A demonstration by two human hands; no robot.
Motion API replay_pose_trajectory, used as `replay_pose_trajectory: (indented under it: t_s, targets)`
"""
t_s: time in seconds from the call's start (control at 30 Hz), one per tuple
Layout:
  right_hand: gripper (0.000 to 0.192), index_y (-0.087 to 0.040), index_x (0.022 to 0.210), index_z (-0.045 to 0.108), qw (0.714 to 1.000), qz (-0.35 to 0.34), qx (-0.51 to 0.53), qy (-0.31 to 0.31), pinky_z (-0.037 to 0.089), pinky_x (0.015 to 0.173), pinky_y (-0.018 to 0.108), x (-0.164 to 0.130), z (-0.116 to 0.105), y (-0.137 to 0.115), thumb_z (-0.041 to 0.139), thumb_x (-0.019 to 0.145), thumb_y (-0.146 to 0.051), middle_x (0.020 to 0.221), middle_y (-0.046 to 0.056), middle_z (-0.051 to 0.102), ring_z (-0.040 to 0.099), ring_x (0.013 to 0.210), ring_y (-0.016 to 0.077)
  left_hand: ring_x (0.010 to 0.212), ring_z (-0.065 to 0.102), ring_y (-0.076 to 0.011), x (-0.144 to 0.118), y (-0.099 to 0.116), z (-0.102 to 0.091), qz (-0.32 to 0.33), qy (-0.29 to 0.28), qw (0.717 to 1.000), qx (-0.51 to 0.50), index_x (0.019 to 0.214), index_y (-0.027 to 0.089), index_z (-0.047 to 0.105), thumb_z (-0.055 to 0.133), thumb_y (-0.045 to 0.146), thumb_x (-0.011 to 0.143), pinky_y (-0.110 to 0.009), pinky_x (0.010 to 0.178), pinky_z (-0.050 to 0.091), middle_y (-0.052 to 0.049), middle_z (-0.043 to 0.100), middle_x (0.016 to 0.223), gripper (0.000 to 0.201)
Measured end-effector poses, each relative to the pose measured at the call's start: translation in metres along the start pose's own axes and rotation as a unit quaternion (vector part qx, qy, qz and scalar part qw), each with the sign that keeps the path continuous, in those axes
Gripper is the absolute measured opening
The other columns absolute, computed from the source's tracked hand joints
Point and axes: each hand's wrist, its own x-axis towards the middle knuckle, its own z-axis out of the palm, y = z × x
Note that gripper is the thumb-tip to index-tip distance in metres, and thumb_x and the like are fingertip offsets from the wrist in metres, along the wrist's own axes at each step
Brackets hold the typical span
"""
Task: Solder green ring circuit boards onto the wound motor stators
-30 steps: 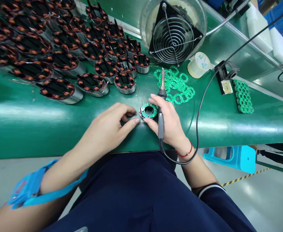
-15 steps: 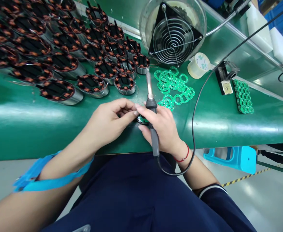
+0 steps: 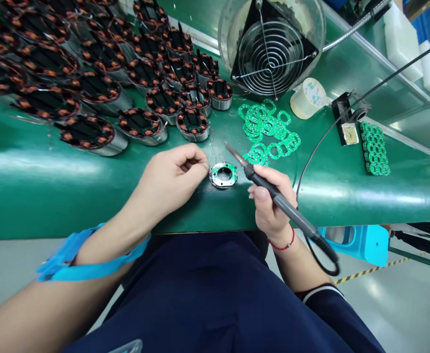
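My right hand (image 3: pixel 273 201) is closed around the grip of a soldering iron (image 3: pixel 284 203), whose tip points up and left. Just left of the iron, a motor stator with a green ring circuit board (image 3: pixel 223 174) on top stands on the green bench. My left hand (image 3: pixel 176 176) is beside the stator's left edge, thumb and forefinger pinched together. Whatever may be between those fingertips is too small to make out. A blue wrist strap (image 3: pixel 89 264) circles my left forearm.
Many wound stators (image 3: pixel 141 125) fill the bench's left side. A fan with a wire guard (image 3: pixel 271 63) stands at the back. Loose green ring boards (image 3: pixel 266 125), a tape roll (image 3: pixel 308 98), an iron stand (image 3: pixel 347 122) and a board panel (image 3: pixel 374 147) lie rightward. The iron's cable (image 3: pixel 312 157) hangs across.
My right hand has moved right, away from the stator, and the iron has swung from upright to slanting. The stator's ring board is now uncovered. My left hand stays near it, fingers still pinched.
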Motion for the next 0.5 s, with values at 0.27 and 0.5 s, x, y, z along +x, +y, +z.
replay_pose_trajectory:
  t_s: [0.27,0.5]
  targets:
    - [0.017,-0.027,0.112,0.071,0.999,0.004,0.031,-0.008,0.065,0.064,0.028,-0.003,-0.004,-0.006,0.058,0.105,-0.035,0.092,0.001,0.080,0.081,0.076,0.0165,0.062,0.047,-0.0177,0.002,0.001,-0.001,0.021,-0.005,0.999,0.037,0.067,0.025,0.055,0.050,0.032,0.073,-0.033,0.061,0.035,0.000,0.054,0.065,0.011]
    - [0.030,-0.028,0.130,0.064,0.998,0.034,0.026,-0.039,0.068,0.075,0.035,-0.015,-0.001,0.004,0.057,0.105,-0.043,0.102,0.004,0.079,0.081,0.082,0.0190,0.061,0.047,-0.0173,0.000,0.005,0.000,0.069,0.022,0.995,0.063,0.065,0.026,0.051,0.047,0.030,0.074,-0.035,0.064,0.036,0.000,0.054,0.064,0.010]
